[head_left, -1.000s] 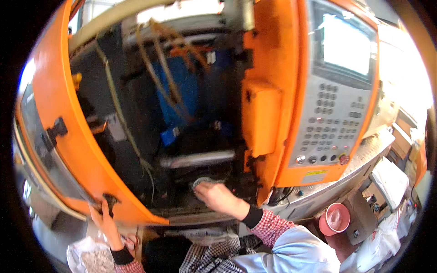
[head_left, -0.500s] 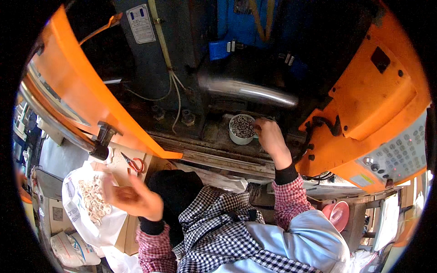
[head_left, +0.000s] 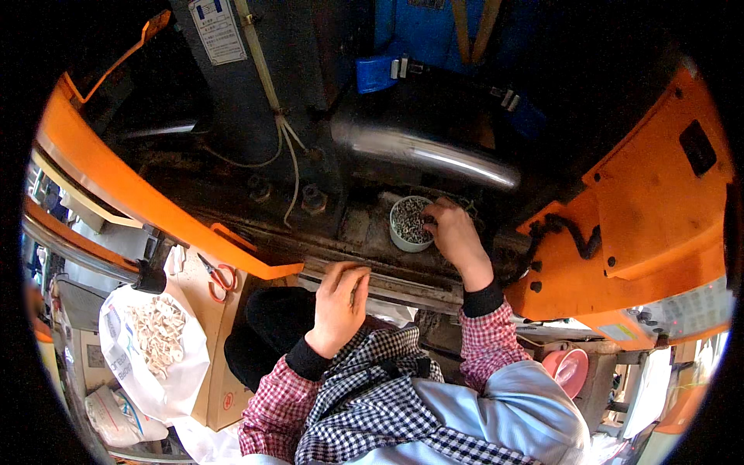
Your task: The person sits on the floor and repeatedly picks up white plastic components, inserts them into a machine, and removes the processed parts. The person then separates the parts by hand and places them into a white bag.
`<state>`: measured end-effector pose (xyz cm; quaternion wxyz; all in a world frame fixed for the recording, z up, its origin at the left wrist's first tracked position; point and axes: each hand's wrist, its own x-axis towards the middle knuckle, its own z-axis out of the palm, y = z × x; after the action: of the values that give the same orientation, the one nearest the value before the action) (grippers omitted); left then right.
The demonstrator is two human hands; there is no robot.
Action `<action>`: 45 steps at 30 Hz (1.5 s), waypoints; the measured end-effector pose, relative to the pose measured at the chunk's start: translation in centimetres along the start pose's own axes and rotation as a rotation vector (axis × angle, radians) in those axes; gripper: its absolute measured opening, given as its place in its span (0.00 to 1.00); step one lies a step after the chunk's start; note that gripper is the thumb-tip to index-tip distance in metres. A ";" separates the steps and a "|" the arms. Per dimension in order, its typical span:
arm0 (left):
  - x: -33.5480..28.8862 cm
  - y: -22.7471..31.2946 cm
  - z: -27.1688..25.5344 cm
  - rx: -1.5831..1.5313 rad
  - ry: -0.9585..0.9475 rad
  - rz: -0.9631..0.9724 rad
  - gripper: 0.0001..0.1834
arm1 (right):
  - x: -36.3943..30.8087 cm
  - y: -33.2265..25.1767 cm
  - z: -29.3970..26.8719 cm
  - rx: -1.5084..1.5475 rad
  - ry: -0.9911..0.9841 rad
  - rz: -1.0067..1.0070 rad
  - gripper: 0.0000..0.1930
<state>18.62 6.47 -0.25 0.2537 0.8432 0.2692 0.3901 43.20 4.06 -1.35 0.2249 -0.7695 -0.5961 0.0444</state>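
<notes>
A pale cup (head_left: 411, 245) full of small metal pieces (head_left: 408, 217) stands on the grimy machine ledge. My right hand (head_left: 457, 239) reaches over its right rim, fingertips bent together down among the pieces; what they pinch is too small to make out. In front of the ledge hovers my left hand (head_left: 339, 306), its fingers loosely bent and the thumb apart, with nothing visible in it. Far to its left, a white plastic bag (head_left: 124, 360) gapes open, holding many small whitish parts (head_left: 161, 333).
Orange machine panels flank me, the left panel (head_left: 147, 205) and the right panel (head_left: 659, 209). A shiny metal cylinder (head_left: 426, 151) lies behind the cup. Red-handled scissors (head_left: 223, 280) rest on a cardboard box (head_left: 205, 395). A pink bowl (head_left: 570, 370) sits at the right.
My left hand has moved right, from beside the bag of whitish parts to in front of the ledge. My right hand stays at the cup, its fingertips now further in. The view has shifted slightly.
</notes>
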 end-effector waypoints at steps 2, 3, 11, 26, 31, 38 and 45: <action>0.8 0.2 0.7 -0.070 -0.043 -0.074 0.07 | 0.2 -0.4 -0.3 0.000 -0.008 0.002 0.11; 1.2 0.1 1.3 -0.121 -0.054 -0.122 0.07 | 0.2 -0.6 -0.4 0.001 0.000 -0.005 0.11; 6.7 -1.1 5.7 -0.893 -0.226 -0.702 0.11 | 0.5 -0.3 -1.8 0.175 0.085 -0.101 0.10; 9.1 -0.8 5.8 -1.589 -0.144 -0.925 0.22 | 0.5 -2.0 -3.9 0.292 0.156 -0.235 0.11; 7.6 -3.5 4.8 -1.630 -0.078 -0.771 0.14 | -0.3 -1.9 -2.7 0.101 0.135 -0.209 0.11; 5.4 -5.1 2.6 -1.561 0.034 -0.744 0.15 | -0.8 -3.1 1.0 -0.241 0.082 -0.503 0.25; 4.0 -5.0 1.3 -1.534 0.116 -0.766 0.15 | -1.1 -2.1 1.0 -0.259 -0.005 -0.396 0.24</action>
<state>20.55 12.40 -2.06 0.8536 0.2683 0.2096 0.3943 40.67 3.67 -1.59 0.1269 -0.6601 -0.7365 -0.0755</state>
